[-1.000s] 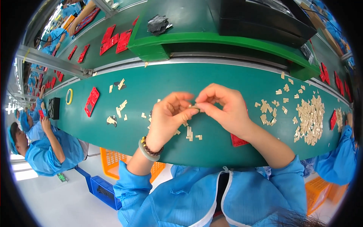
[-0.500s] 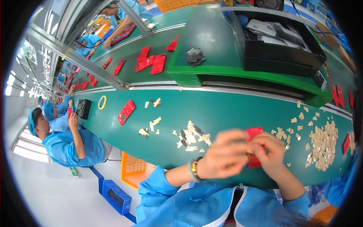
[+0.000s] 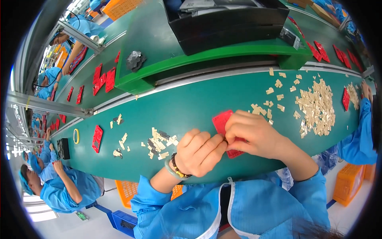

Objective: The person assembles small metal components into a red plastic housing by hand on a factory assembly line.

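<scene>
A red phone-shaped plastic case (image 3: 221, 120) lies at the near edge of the bench under both hands, its far end and a near corner showing. My right hand (image 3: 256, 135) is closed around its right side, fingers curled over it. My left hand (image 3: 202, 154), with two bracelets at the wrist, is pinched at the case's left side, and its fingertips meet those of the right hand. Whatever the left fingertips hold is hidden. Small cream-coloured pieces (image 3: 260, 109) are scattered just past the right hand, and a mixed cluster of cream and dark pieces (image 3: 157, 142) lies left of the hands.
A large heap of cream pieces (image 3: 316, 105) is at the right. Another red case (image 3: 97, 138) and a yellow tape roll (image 3: 76, 136) lie left. A green raised shelf (image 3: 223, 55) bears a black box (image 3: 230, 30). Co-workers sit at left (image 3: 67, 187) and right (image 3: 358, 135).
The view has swung right, so the bench things sit farther left. My left hand, blurred and loosely spread before, is now pinched against the right fingertips at the case.
</scene>
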